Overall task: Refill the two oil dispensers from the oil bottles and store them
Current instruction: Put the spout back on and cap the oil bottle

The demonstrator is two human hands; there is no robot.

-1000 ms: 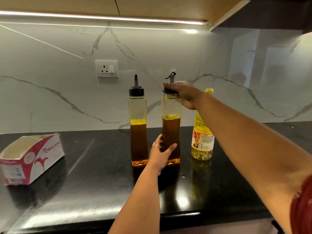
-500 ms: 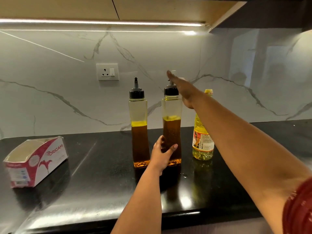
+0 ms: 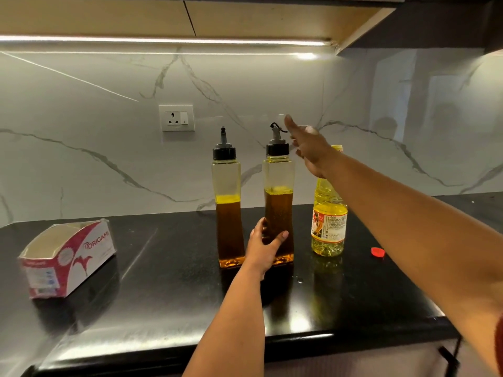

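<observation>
head view: two tall clear plastic oil dispensers with black spouted caps are standing upright side by side on the glossy black stone surface [image 3: 163, 281], each holding dark amber oil to about mid-height. the left hand [image 3: 262, 247] is gripping the lower waist of the right dispenser [image 3: 278, 197], thumb and fingers curling round it. the left dispenser [image 3: 227, 197] is standing just beside it, untouched. the right hand [image 3: 307, 146] is hovering in the air just to the right of the right dispenser's cap, fingers straight and spread, holding nothing. behind that forearm a clear plastic oil bottle [image 3: 328, 219] with yellow oil is standing. a small red cap [image 3: 377, 251] is lying near it. a pink-and-white cardboard box [image 3: 68, 258] is sitting well apart at the left.
</observation>
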